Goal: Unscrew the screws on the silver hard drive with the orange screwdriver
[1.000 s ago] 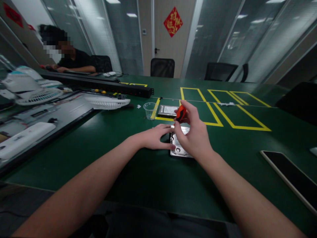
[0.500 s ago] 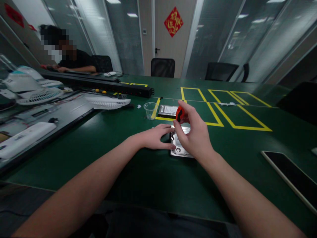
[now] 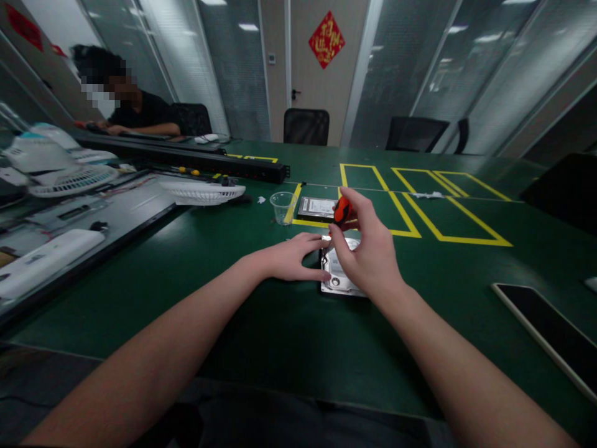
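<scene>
Here's the broad green table (image 3: 261,336), and above it the right hand (image 3: 368,246) curls in a pinch while the left hand (image 3: 296,258) splays, thumb and fingers at a drive's left edge. That silver hard drive (image 3: 344,284) lies flat between them, nearer than a clear cup (image 3: 280,214), and the right fingers grip a small red-and-black screwdriver (image 3: 342,210), its handle tilted over the drive's far side!

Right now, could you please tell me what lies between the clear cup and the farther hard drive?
In the head view, a yellow tape strip lies between the cup and drive.
</scene>
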Tool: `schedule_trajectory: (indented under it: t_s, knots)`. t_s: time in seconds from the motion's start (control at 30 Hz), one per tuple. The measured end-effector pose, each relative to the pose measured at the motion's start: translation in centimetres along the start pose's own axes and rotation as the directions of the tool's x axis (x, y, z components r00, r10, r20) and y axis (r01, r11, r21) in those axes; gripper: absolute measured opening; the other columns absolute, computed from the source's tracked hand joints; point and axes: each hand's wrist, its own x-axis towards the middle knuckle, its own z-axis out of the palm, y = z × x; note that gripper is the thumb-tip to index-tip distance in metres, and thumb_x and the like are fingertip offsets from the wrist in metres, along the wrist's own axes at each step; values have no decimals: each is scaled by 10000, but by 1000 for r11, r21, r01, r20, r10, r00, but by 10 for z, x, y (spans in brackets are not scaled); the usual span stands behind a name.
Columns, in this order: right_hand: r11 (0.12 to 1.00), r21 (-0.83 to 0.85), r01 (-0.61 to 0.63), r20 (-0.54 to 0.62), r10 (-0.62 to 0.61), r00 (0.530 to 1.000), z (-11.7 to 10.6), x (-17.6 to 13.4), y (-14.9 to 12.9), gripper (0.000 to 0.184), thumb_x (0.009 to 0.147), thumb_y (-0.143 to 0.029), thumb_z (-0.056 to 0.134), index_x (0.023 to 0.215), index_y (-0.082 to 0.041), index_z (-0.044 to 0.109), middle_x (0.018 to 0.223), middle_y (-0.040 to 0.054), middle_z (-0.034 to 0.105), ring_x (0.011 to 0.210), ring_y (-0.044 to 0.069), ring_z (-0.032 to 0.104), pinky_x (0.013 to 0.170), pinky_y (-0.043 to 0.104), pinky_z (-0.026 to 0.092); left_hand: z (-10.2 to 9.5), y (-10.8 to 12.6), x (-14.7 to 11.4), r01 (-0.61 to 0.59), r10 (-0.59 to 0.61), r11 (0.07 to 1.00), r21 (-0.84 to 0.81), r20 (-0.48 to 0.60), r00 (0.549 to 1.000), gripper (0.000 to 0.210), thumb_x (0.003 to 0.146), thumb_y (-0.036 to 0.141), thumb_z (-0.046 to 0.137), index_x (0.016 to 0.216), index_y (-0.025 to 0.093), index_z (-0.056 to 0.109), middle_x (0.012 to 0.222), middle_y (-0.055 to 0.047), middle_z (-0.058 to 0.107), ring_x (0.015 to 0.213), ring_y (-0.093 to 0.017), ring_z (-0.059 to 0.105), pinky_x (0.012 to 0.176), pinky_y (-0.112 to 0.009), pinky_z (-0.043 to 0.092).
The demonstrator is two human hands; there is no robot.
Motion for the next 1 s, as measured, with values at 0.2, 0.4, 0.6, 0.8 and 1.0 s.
schedule_trajectory:
  t_s: [0.2, 0.4, 0.6, 0.8, 1.0]
  knots:
    - [1000, 1, -11, 22, 11, 1000, -2, 0, -3, 693, 1136, -231, 738, 1810, -341, 616, 1572, 142, 842, 1150, 330, 864, 1059, 583, 823, 0, 0, -1, -28, 28, 1000, -2, -20, 999, 1036, 1103, 883, 914, 1930, 323, 640, 2051, -205, 564, 1912, -523, 524, 1584, -750, 438]
    - [999, -43, -11, -3, 11, 1000, -2, 2, -1, 634, 1152, -226, 743, 1770, -340, 667, 1478, 130, 845, 1108, 333, 838, 1038, 596, 825, 0, 0, -1, -25, 25, 1000, 14, -13, 1000, 1042, 1113, 888, 896, 1921, 282, 639, 2062, -219, 548, 1929, -514, 505, 1594, -730, 428]
    - [1000, 29, -7, 2, 7, 1000, 1, -1, 1, 744, 1145, -171, 672, 1868, -314, 564, 1655, 174, 800, 1291, 365, 877, 1171, 636, 808, -1, 1, 0, -19, 18, 1000, -8, -7, 1000, 1042, 1101, 850, 938, 1942, 320, 627, 2064, -196, 545, 1942, -507, 489, 1608, -722, 413]
    - [998, -67, 19, -28, -21, 999, -3, 2, -3, 613, 1144, -275, 794, 1747, -348, 708, 1427, 116, 832, 1117, 326, 813, 993, 553, 830, 0, 1, -1, -27, 27, 1000, 1, -20, 999, 1020, 1103, 891, 909, 1914, 327, 656, 2032, -186, 593, 1917, -509, 528, 1607, -724, 413]
    - [999, -51, 15, -25, -17, 1000, -1, 1, -2, 661, 1171, -210, 703, 1817, -339, 663, 1478, 141, 863, 1108, 335, 847, 1033, 591, 834, 1, -4, -1, -19, 19, 1000, 9, -12, 1000, 1060, 1105, 913, 888, 1943, 323, 616, 2068, -190, 542, 1954, -501, 474, 1601, -729, 414]
